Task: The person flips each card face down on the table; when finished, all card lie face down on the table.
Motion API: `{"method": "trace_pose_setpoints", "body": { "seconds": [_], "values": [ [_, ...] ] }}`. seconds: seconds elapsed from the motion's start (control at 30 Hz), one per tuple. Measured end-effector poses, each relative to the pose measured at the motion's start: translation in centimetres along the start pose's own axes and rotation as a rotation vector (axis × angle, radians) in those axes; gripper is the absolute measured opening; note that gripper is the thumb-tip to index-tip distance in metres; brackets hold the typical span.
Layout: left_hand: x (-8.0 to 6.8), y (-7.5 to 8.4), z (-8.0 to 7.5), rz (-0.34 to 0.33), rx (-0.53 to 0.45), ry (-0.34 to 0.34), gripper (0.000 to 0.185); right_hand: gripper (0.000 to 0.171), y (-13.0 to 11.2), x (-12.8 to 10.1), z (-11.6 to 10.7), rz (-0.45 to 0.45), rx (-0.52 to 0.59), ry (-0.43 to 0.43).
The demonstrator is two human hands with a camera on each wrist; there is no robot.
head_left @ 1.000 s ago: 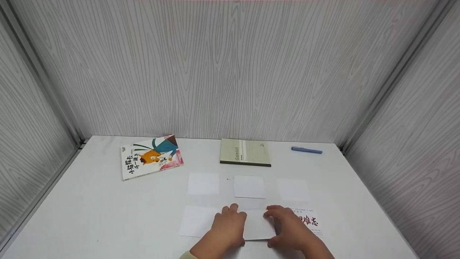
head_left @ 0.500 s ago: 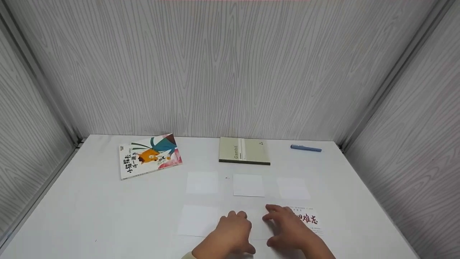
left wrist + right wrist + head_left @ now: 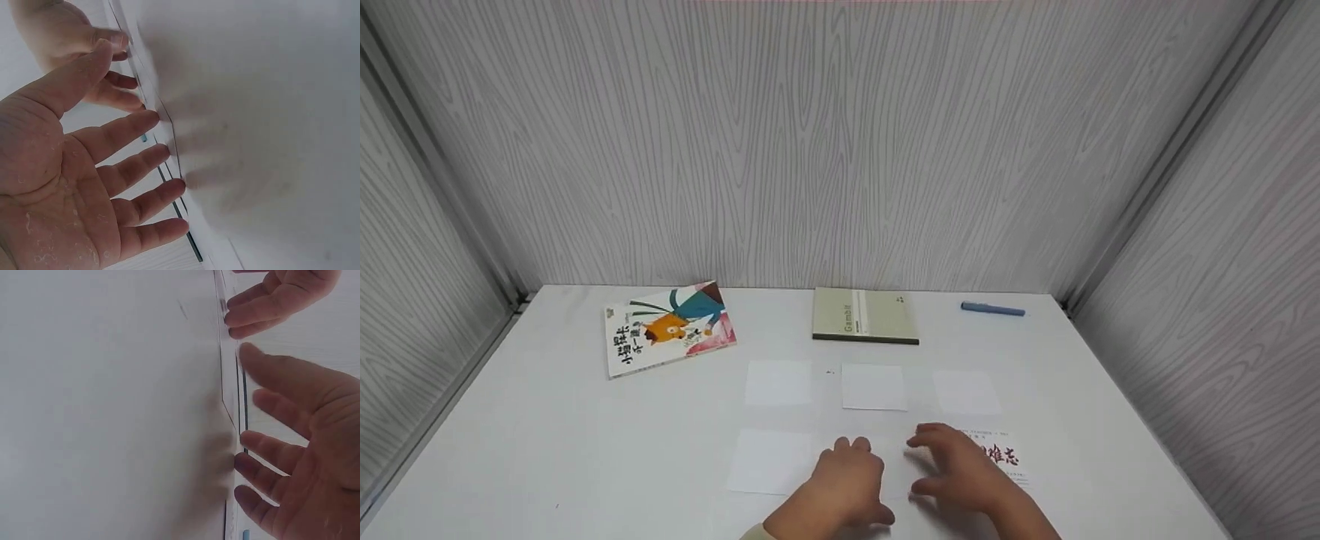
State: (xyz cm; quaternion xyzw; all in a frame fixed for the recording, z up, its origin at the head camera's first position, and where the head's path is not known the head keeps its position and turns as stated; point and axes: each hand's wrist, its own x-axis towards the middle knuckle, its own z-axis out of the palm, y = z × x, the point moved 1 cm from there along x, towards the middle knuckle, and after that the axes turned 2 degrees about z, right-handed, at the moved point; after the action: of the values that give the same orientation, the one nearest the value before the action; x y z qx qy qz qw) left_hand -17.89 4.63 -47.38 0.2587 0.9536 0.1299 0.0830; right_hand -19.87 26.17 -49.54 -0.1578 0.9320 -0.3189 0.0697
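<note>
In the head view a white card [image 3: 895, 459] lies flat between the two hands, its edges faint against the white table. My left hand [image 3: 847, 480] is at its left side, fingers spread loosely, thumb apart. At its right side is my right hand [image 3: 960, 469], thumb and fingers apart, partly covering a card with red characters [image 3: 1003, 455]. Both wrist views show relaxed fingers with nothing gripped; the left hand [image 3: 84, 169] has its fingertips close to the table surface. Whether any fingertip touches the card I cannot tell.
Beside the left hand lies a white card [image 3: 769, 461]. Farther back are white cards at left [image 3: 778, 383], middle [image 3: 874, 388] and right [image 3: 966, 392]. A picture book [image 3: 671, 330], a green Gambit notebook [image 3: 866, 315] and a blue pen [image 3: 993, 309] lie near the back wall.
One second ago both hands held the white card by its sides, its near edge showing dark. Now it lies flat and the hands have let go; the left thumb has moved outward.
</note>
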Motion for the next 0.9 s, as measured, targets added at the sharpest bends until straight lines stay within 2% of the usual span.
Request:
{"method": "trace_pose_setpoints", "body": {
  "seconds": [0.13, 0.27, 0.43, 0.6, 0.73, 0.9],
  "values": [
    [0.6, 0.7, -0.5, 0.016, -0.028, 0.062, 0.044, 0.059, 1.4, -0.5, -1.9, 0.161, 0.110, 0.128],
    [2.0, 1.7, -1.2, 0.028, -0.045, 0.130, 0.047, 0.075, 3.3, -0.7, -4.5, 0.305, 0.100, 0.190],
    [4.1, 3.2, -1.2, 0.019, -0.051, 0.146, 0.050, 0.096, 6.2, -1.7, -6.9, 0.387, 0.042, 0.144],
    [6.3, 5.2, 0.4, -0.001, -0.042, 0.126, 0.050, 0.109, 8.3, -2.6, -8.1, 0.421, -0.027, 0.086],
    [7.6, 6.8, 1.9, -0.015, -0.031, 0.091, 0.055, 0.112, 9.2, -2.6, -8.3, 0.429, -0.090, 0.050],
    [8.8, 7.6, 2.9, -0.055, -0.003, 0.075, 0.067, 0.105, 9.3, -2.3, -7.9, 0.425, -0.119, 0.020]
  ]
}}
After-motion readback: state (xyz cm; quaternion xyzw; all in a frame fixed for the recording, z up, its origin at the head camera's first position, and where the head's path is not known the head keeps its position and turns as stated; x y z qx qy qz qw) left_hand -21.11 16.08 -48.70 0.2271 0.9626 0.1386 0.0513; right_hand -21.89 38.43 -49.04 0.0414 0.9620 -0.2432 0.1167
